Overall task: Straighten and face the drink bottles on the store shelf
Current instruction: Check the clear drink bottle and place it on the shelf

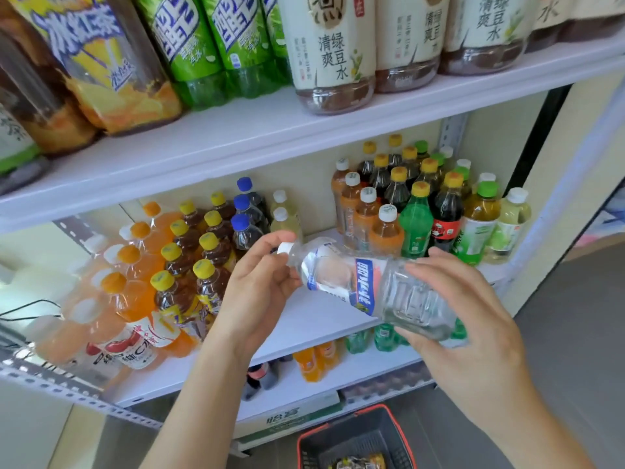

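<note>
A clear bottle (365, 286) with a white cap and a blue-and-white label lies nearly on its side in the air in front of the middle shelf (314, 319). My left hand (260, 279) pinches its cap and neck. My right hand (449, 309) grips its base from the right. On the middle shelf stand rows of orange drinks (135, 279), yellow-capped tea bottles (206, 252), blue-capped cola bottles (243, 225), and at the right a mixed group of tea, green soda and cola bottles (416, 211).
The upper shelf (236, 137) carries large iced tea, green soda and mung bean drink bottles. A lower shelf (338, 370) holds small orange and green bottles. A red-rimmed black basket (355, 438) sits on the floor beneath my hands, beside a cardboard box (291, 418).
</note>
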A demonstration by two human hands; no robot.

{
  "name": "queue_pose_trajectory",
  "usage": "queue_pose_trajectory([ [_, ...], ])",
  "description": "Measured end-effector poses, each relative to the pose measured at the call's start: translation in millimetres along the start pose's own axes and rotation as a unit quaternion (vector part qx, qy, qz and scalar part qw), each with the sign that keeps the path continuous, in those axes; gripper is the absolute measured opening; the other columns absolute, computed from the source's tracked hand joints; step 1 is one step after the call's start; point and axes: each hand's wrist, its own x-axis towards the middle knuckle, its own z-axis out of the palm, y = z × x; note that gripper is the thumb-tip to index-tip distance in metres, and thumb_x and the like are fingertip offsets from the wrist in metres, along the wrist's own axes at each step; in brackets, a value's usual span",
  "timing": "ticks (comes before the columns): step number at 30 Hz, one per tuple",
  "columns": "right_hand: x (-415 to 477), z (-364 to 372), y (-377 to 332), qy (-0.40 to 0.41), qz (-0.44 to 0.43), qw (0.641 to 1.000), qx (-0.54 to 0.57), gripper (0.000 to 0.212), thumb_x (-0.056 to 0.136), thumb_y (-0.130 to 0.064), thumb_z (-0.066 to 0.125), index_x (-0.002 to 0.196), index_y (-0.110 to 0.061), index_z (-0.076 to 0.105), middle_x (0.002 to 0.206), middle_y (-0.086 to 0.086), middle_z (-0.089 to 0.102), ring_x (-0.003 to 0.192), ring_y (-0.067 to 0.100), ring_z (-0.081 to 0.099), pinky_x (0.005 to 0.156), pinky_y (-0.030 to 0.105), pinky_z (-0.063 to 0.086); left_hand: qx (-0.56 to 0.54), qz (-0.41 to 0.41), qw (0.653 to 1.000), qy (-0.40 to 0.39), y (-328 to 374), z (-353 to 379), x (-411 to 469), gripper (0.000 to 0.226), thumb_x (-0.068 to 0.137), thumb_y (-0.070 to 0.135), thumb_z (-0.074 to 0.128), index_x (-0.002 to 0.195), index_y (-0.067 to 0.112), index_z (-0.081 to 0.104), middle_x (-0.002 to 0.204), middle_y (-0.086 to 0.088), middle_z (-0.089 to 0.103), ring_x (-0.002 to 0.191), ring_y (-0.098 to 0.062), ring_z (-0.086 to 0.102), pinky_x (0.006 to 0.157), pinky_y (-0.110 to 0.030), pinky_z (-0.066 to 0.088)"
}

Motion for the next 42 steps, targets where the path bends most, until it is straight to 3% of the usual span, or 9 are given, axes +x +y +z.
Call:
queue_pose_trajectory([
  [4,-9,12,-21,-0.009,0.041,0.999,0.010,0.084,0.059,0.008,0.086,0.129,-0.027,0.054,0.132,-0.016,0.052,0.131,0.007,0.046,0.107,0.013,0.034,-0.018,-0.018,1.000,-0.016,2,-22,-11,0.028,0.083,0.010,0.052,0.099,0.021,0.073,0.084,-0.012,0.054,0.070,-0.019,0.052,0.063,-0.025,0.051],
  [7,-15,18,-40,-0.009,0.211,0.970,0.123,0.083,0.062,-0.031,0.089,0.132,-0.048,0.047,0.123,-0.019,0.061,0.111,0.000,0.060,0.081,0.011,0.051,-0.020,-0.041,0.998,-0.044,2,-44,-21,0.016,0.089,0.019,0.063,0.103,0.019,0.071,0.073,-0.009,0.048,0.060,-0.014,0.048,0.053,-0.018,0.046],
  [11,-33,33,-38,0.027,0.497,0.825,0.266,0.037,0.073,-0.063,0.067,0.097,-0.036,0.073,0.093,0.002,0.075,0.075,0.030,0.068,0.036,0.020,0.038,0.038,-0.115,0.990,-0.066,-18,-62,-40,0.012,0.086,0.036,0.065,0.082,0.024,0.067,0.051,0.003,0.038,0.040,-0.010,0.033,0.037,-0.017,0.027],
  [14,-66,46,-31,0.032,0.651,0.695,0.303,0.041,0.083,-0.060,0.057,0.066,-0.030,0.077,0.070,0.006,0.074,0.045,0.025,0.061,0.039,0.015,0.024,0.133,-0.189,0.973,-0.016,-55,-67,-56,0.021,0.093,0.036,0.063,0.077,0.022,0.061,0.053,0.002,0.032,0.039,-0.010,0.024,0.038,-0.014,0.016],
  [18,-120,65,-7,0.071,0.720,0.614,0.314,0.041,0.064,-0.067,0.065,0.061,-0.027,0.073,0.055,-0.001,0.065,0.034,0.014,0.050,0.038,0.015,0.030,0.191,-0.293,0.936,-0.052,-109,-73,-82,0.021,0.097,0.029,0.055,0.087,0.011,0.060,0.055,-0.001,0.040,0.040,-0.009,0.031,0.036,-0.016,0.022],
  [26,-225,113,79,0.161,0.718,0.624,0.263,0.016,0.094,-0.024,0.057,0.105,-0.026,0.068,0.084,-0.009,0.068,0.069,0.002,0.062,0.054,0.020,0.045,0.166,-0.517,0.789,-0.289,-216,-88,-130,0.028,0.083,0.039,0.074,0.106,0.024,0.072,0.088,-0.007,0.072,0.064,-0.016,0.065,0.057,-0.018,0.046],
  [31,-301,150,153,0.083,0.735,0.636,0.222,0.015,0.095,-0.019,0.059,0.105,-0.029,0.063,0.113,0.003,0.067,0.098,0.018,0.064,0.083,0.039,0.053,0.216,-0.538,0.793,-0.185,-315,-86,-143,0.018,0.089,0.024,0.072,0.107,0.019,0.073,0.079,-0.004,0.072,0.067,-0.015,0.069,0.062,-0.019,0.052],
  [35,-367,196,213,-0.017,0.772,0.598,0.216,0.037,0.093,-0.010,0.060,0.126,-0.025,0.055,0.130,0.001,0.057,0.106,0.020,0.061,0.076,0.030,0.051,0.233,-0.559,0.790,-0.096,-407,-107,-148,0.014,0.090,0.024,0.070,0.099,0.015,0.075,0.072,-0.005,0.072,0.067,-0.015,0.070,0.061,-0.017,0.053],
  [42,-459,257,281,-0.142,0.744,0.650,0.063,0.017,0.092,-0.011,0.058,0.103,-0.023,0.063,0.099,0.003,0.064,0.082,0.022,0.062,0.063,0.014,0.042,0.315,-0.579,0.752,0.015,-593,-170,-151,0.020,0.091,0.012,0.068,0.086,-0.007,0.069,0.071,-0.015,0.062,0.053,-0.013,0.060,0.053,-0.018,0.051],
])
